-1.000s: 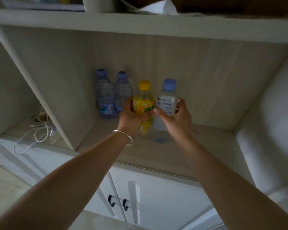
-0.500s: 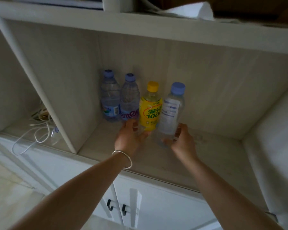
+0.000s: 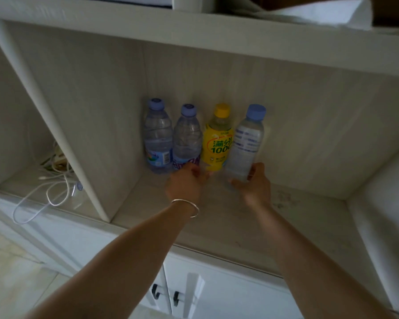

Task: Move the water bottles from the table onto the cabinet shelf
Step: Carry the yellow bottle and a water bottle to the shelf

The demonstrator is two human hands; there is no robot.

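Four bottles stand in a row at the back of the cabinet shelf [image 3: 217, 217]. Two are clear water bottles [image 3: 158, 139] [image 3: 186, 140] with blue caps, on the left. A yellow drink bottle [image 3: 217, 143] comes after them, and a clear, white-labelled, blue-capped bottle [image 3: 245, 143] is rightmost. My left hand [image 3: 186, 183], with a thin bracelet on the wrist, rests low in front of the yellow bottle. Its fingers are loose and its fingertips are at the bottle's foot. My right hand [image 3: 255, 184] has thumb and fingers around the base of the white-labelled bottle.
A vertical divider [image 3: 62, 125] bounds the compartment on the left. Beyond it lie a white cable [image 3: 39, 203] and a power strip [image 3: 59, 158]. The shelf floor right of the bottles is bare up to the side wall [image 3: 382, 180]. Cabinet doors with dark handles [image 3: 166, 295] are below.
Both hands slid down from the bottles' middles to their bases. The yellow and white-labelled bottles now stand on the shelf in line with the other two.
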